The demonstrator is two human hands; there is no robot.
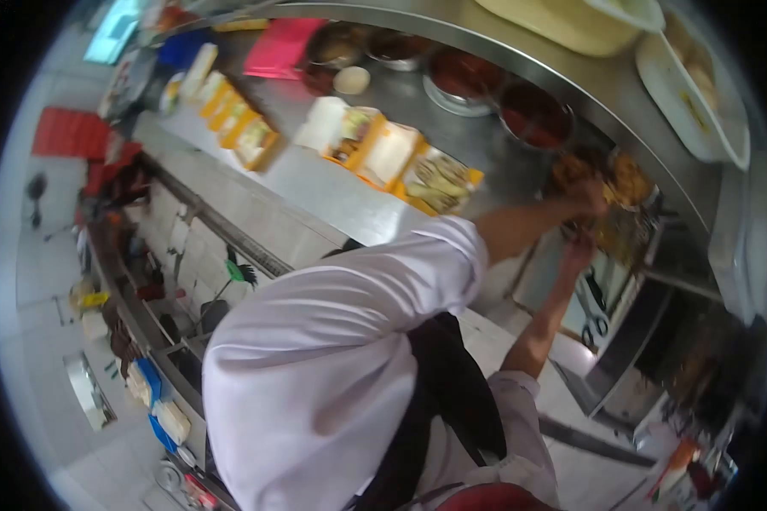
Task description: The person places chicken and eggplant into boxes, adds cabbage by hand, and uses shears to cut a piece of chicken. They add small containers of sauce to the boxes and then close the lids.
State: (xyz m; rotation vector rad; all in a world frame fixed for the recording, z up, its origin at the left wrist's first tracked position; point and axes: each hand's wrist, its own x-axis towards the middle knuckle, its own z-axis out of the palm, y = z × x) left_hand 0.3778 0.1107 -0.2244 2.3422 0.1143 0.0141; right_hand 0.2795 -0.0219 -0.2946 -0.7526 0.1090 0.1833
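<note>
My left hand (592,198) reaches over the right end of the steel counter, its fingers curled beside a bowl of golden-brown fried food (631,180). More browned pieces (571,169) lie just behind it. My right hand (580,245) is close below, fingers drawn together above a light board (544,268). Whatever either hand grips is too small and blurred to name. Dark-handled scissors (596,328) lie on the board near my right forearm, with a dark tool (595,289) beside them.
Yellow food boxes (382,153) stand open along the counter (315,192), one holding pale green food (439,183). Pots of red sauce (537,117) line the back. An overhead shelf (486,44) carries white tubs (690,94). A metal appliance (648,341) stands to the right.
</note>
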